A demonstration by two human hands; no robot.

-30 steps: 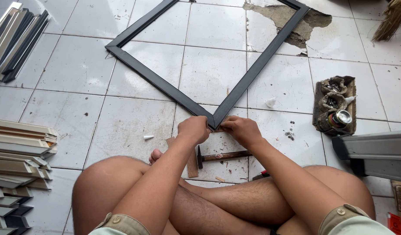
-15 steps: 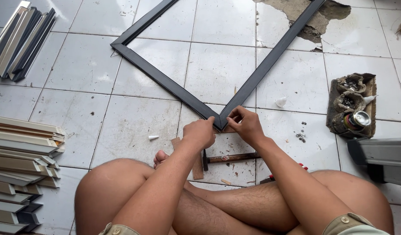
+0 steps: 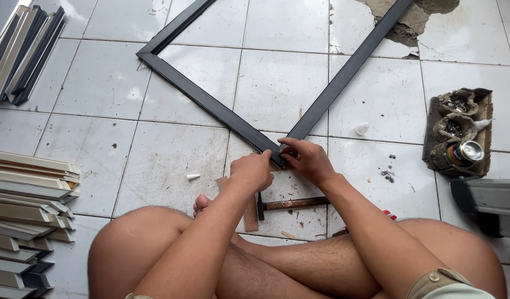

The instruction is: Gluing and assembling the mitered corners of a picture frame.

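A floor of white tiles [image 3: 100, 88], chipped in one spot beyond the frame, carries a black frame [image 3: 210, 105] lying flat, one corner pointing at the seated person. The left hand [image 3: 252, 171] and the right hand [image 3: 307, 160] both close on that near corner, fingers pinched on the moulding from either side. Just nearer than the corner lies a hammer [image 3: 291, 204] beside a wooden block [image 3: 249, 210]. Left of the frame sit stacked mouldings [image 3: 28, 194]; right of it, a tray of small containers [image 3: 460, 133].
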